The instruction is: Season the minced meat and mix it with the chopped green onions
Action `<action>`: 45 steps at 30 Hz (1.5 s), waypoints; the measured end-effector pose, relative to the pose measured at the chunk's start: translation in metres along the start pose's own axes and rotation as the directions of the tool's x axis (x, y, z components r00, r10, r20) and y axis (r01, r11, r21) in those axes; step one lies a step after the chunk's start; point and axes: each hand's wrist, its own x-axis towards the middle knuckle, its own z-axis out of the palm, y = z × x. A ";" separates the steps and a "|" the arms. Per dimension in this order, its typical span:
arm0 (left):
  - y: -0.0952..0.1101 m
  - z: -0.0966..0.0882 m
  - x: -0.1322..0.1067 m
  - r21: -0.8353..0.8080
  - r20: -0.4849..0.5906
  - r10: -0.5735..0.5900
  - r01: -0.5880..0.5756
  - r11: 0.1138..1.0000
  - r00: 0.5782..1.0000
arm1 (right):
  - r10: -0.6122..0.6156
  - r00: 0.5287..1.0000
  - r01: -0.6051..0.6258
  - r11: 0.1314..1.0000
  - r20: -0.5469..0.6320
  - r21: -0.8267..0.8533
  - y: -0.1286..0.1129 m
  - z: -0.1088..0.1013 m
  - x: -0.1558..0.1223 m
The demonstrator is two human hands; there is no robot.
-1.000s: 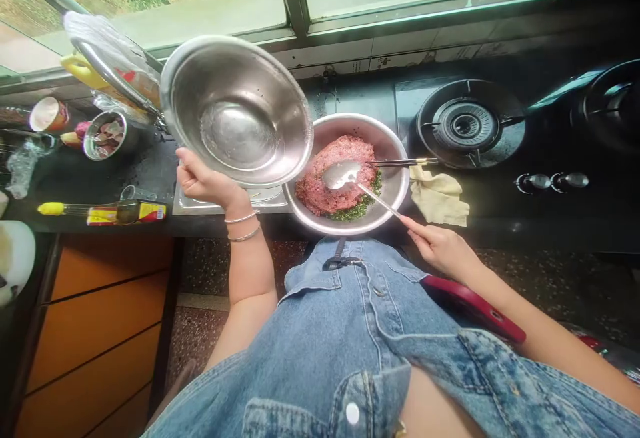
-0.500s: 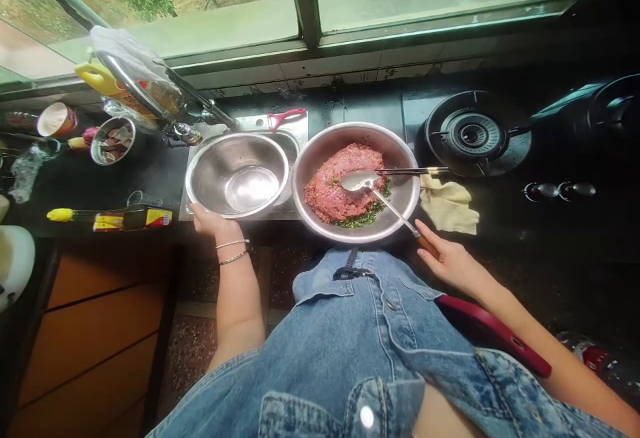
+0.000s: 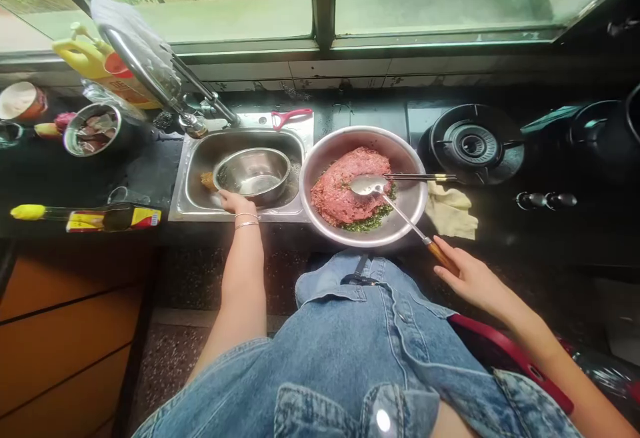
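My left hand (image 3: 236,203) grips the near left rim of a steel basin (image 3: 255,175), which sits down inside the sink (image 3: 193,165). My right hand (image 3: 463,268) is closed around the wooden handle of a metal spoon (image 3: 369,185). The spoon's bowl rests on a mound of minced meat (image 3: 340,188) in a large steel bowl (image 3: 417,208). Chopped green herbs (image 3: 367,221) lie under the near edge of the meat. A pair of chopsticks (image 3: 423,177) lies across the bowl's right side, tips at the meat.
A faucet (image 3: 197,125) with a plastic-covered pipe arches over the sink. A red peeler (image 3: 291,117) lies on the sink's back edge. Left are a sauce bottle (image 3: 113,218) and a pot (image 3: 95,131); right, a cloth (image 3: 453,211) and a gas burner (image 3: 475,145).
My left hand has lowered the basin from above the sink into it, uncovering the sink's left part. The view has shifted slightly. My right hand keeps its hold on the spoon.
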 end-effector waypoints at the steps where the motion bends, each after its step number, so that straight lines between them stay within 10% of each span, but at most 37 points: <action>1: 0.000 -0.002 0.001 0.013 0.023 -0.006 0.005 1.000 1.000 | 0.001 1.000 -0.001 1.000 -0.001 0.006 0.001 -0.003 -0.003; 5: 0.000 -0.028 0.000 0.060 0.070 0.013 -0.017 0.998 0.997 | 0.016 0.997 -0.017 1.000 -0.071 -0.006 0.008 -0.019 -0.015; 10: 0.002 -0.057 -0.028 0.059 0.025 0.335 -0.336 0.940 0.942 | -0.004 0.984 0.002 1.000 -0.178 -0.010 0.012 -0.041 -0.023; 19: -0.011 -0.047 -0.125 -0.038 0.344 0.488 -0.507 0.861 0.802 | 0.099 0.971 -0.101 0.995 -0.219 0.002 0.000 -0.022 0.000; 24: -0.016 -0.049 -0.137 -0.100 0.379 0.522 -0.527 0.844 0.764 | 0.215 0.971 -0.238 0.786 0.108 0.570 -0.004 -0.020 -0.006; 31: -0.018 -0.042 -0.150 -0.098 0.447 0.472 -0.483 0.870 0.760 | -0.030 0.917 -0.363 0.354 0.398 0.862 -0.037 -0.003 0.045; 41: 0.008 -0.064 -0.198 -0.190 0.521 0.456 -0.423 0.886 0.722 | 0.002 0.840 -0.515 0.319 0.543 0.796 -0.043 -0.018 0.044; 43: 0.020 -0.075 -0.232 -0.140 0.810 0.210 -0.167 0.976 0.548 | -0.054 0.854 -0.475 0.329 0.518 0.816 -0.060 -0.021 0.040; 45: 0.029 -0.082 -0.267 0.176 0.973 -0.192 0.127 0.976 0.125 | -0.142 0.868 -0.396 0.379 0.475 0.837 -0.085 -0.019 0.045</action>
